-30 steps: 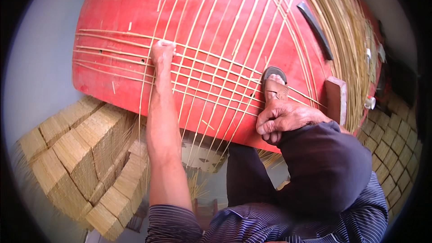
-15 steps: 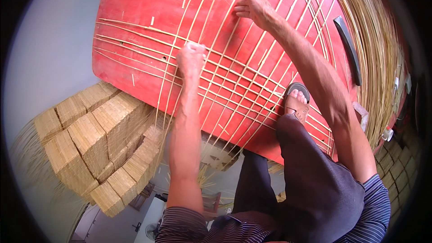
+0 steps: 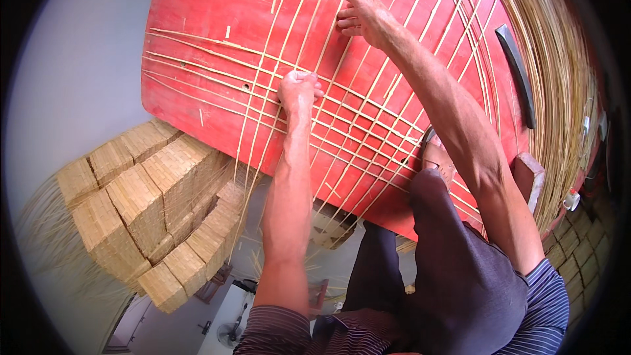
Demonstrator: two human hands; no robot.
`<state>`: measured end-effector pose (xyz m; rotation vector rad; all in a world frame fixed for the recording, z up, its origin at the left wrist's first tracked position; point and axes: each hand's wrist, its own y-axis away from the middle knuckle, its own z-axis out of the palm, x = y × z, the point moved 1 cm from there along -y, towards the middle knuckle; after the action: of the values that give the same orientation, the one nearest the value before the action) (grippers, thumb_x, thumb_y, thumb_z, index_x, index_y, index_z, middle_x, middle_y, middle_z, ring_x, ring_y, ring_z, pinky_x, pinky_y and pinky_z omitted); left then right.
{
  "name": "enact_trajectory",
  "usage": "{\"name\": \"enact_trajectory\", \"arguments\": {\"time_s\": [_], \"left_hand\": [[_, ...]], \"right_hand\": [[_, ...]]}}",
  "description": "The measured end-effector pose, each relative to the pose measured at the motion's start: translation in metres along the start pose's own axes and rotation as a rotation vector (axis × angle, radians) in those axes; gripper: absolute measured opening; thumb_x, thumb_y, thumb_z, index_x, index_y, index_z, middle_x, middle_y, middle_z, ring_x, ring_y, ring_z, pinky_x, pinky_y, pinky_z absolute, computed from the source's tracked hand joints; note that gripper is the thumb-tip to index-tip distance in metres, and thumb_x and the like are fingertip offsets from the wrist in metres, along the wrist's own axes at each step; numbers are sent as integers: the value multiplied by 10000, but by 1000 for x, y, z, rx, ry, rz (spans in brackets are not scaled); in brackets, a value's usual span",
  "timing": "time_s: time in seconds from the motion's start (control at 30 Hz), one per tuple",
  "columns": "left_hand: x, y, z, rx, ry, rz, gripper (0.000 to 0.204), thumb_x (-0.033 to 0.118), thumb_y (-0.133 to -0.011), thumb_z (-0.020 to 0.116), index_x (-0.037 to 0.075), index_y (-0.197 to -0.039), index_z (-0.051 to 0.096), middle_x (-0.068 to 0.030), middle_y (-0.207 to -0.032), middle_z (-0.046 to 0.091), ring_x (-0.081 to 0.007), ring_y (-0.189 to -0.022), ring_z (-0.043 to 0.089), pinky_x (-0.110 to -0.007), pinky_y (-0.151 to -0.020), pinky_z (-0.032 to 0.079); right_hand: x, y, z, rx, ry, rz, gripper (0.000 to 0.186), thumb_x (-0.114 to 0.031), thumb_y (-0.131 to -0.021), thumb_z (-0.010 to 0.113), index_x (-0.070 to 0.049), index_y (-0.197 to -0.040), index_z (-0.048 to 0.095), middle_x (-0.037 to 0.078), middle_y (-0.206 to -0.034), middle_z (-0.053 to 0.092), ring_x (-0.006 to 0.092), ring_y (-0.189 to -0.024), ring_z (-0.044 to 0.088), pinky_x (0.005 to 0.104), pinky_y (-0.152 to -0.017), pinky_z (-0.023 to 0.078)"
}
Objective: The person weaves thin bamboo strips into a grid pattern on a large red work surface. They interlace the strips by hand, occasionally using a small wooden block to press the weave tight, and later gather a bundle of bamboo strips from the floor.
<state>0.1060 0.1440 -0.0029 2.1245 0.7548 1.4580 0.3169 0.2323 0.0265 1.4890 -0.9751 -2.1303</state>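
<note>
Red board [image 3: 197, 20] underlies a partly woven lattice of bamboo strips [image 3: 368, 125]. Crossings are pinned by the fisted left hand [image 3: 299, 89]; an upright strip is pinched by the right hand [image 3: 361, 16], fingers together. Only a few cross-strips are interlaced; most stays open, finished woven mats [image 3: 144, 204] stacked beside.

The upper left of the red wooden board [image 3: 197, 6] lies bare, open to a hand. Crossed thin bamboo strips [image 3: 368, 125] cover its middle. A black curved tool [image 3: 516, 72] and a loose straw bundle [image 3: 559, 59] crowd the right edge; stacked woven mats [image 3: 144, 204] block the lower left.
</note>
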Motion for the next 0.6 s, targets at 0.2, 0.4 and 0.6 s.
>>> {"name": "enact_trajectory", "arguments": {"time_s": [0.2, 0.4, 0.6], "left_hand": [[-2, -2, -1, 26, 20, 2, 130, 84, -899, 673, -39, -928, 641, -101, -719, 681, -148, -509, 629, -282, -472, 484], [2, -1, 3, 18, -41, -3, 171, 131, -891, 686, -33, -920, 650, -86, -725, 679, -138, -535, 631, -259, -494, 479], [-8, -12, 0, 72, -15, 23, 175, 135, -887, 671, -37, -914, 652, -94, -723, 690, -144, -532, 636, -279, -479, 493]], "right_hand": [[12, -1, 5, -21, -44, 83, 462, -299, -926, 699, 60, -1198, 597, 155, -904, 638, 244, -869, 636, 473, -859, 554], [59, -2, 22, -200, 273, 3, 286, -227, -906, 679, 30, -1030, 704, 154, -944, 715, 252, -862, 685, 382, -756, 566], [77, 47, 33, -241, 581, -371, 341, -255, -945, 586, 59, -895, 707, 237, -713, 672, 308, -711, 709, 450, -669, 541]]}}
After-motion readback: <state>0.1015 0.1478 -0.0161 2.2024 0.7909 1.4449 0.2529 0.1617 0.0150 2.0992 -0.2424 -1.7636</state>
